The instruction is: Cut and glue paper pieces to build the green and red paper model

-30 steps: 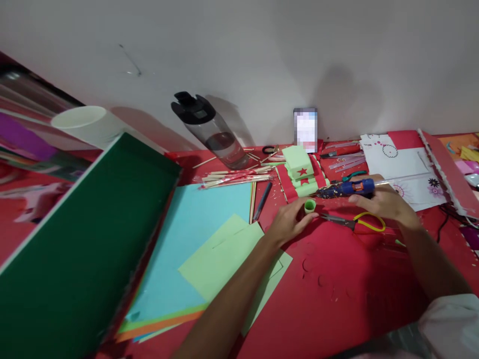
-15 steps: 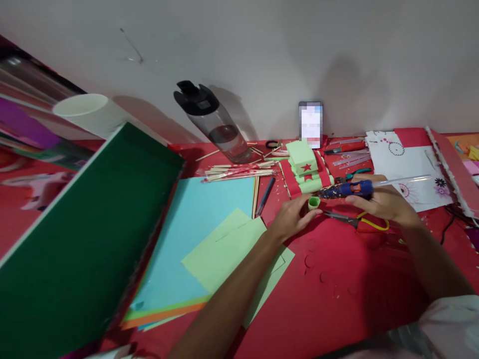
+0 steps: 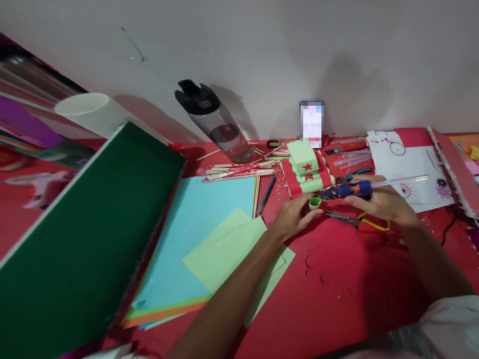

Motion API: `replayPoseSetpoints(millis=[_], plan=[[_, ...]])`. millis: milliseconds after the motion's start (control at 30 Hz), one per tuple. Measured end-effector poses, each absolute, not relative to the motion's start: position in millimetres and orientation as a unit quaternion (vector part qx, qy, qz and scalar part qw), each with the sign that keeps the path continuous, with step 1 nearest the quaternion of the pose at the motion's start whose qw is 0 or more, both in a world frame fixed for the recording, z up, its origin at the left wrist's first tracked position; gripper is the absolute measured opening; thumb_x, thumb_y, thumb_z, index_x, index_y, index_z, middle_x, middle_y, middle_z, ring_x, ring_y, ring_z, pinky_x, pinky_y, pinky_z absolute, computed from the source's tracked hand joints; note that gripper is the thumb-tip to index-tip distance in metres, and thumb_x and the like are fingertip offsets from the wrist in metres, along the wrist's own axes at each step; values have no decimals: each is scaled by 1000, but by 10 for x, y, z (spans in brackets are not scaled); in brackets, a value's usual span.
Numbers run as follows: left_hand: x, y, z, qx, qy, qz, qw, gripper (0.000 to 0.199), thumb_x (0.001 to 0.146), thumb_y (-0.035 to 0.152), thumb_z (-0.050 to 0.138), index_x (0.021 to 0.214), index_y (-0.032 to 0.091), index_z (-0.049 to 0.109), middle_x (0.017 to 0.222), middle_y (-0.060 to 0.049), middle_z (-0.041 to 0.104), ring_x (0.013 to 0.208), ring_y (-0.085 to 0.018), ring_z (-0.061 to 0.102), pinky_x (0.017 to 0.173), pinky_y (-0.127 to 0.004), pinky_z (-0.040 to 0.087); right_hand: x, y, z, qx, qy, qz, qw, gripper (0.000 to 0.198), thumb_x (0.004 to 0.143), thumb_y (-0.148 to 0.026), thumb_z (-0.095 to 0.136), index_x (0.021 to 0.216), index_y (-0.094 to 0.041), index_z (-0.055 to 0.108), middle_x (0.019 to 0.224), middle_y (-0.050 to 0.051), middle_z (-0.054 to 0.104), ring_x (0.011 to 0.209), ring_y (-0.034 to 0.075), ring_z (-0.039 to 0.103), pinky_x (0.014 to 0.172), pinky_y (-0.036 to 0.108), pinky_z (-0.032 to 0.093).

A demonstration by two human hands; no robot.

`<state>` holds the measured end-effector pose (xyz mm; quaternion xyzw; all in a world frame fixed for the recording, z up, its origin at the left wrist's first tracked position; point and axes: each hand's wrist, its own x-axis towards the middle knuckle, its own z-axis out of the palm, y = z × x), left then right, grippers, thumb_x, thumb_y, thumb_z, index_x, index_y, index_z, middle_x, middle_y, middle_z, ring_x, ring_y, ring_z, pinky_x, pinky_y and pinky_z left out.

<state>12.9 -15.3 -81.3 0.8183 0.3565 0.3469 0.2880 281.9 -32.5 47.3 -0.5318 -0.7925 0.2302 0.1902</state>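
Presently, the left hand [image 3: 290, 219] pinches a small green paper ring [image 3: 314, 203] just above the red worktop [image 3: 337, 299]. The right hand [image 3: 381, 202] grips a blue glue gun [image 3: 346, 190], its nozzle at the ring, a clear glue stick projecting rearward. Yellow-handled scissors [image 3: 359, 222] lie beneath the right hand. A tilted bottle [image 3: 217, 129] holds a little dark liquid. The white cup [image 3: 86, 112] shows no visible contents.

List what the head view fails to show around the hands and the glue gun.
- Glue gun trigger: hidden under the right hand.
- Green ring: too small to show any glue.
- Scissors: partly covered by the right hand.
- Phone screen: blurred.
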Motion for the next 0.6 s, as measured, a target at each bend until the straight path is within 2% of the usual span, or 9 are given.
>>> replayPoseSetpoints(millis=[400, 600], plan=[[129, -152, -815, 819, 363, 343, 283, 46, 103, 52, 63, 131, 16, 65, 91, -7, 77, 74, -20, 71, 71, -31, 55, 2811, -330, 457, -530, -792, 225, 203, 35, 99, -56, 66, 83, -25, 72, 85, 2, 74, 76, 22, 65, 69, 32, 43], [132, -157, -789, 821, 362, 341, 282, 44, 103, 50, 63, 130, 15, 65, 97, -9, 79, 78, -20, 72, 72, -31, 55, 2794, -328, 489, -538, -790, 221, 194, 37, 98, -59, 65, 83, -26, 73, 86, 3, 75, 77, 23, 66, 69, 33, 44]])
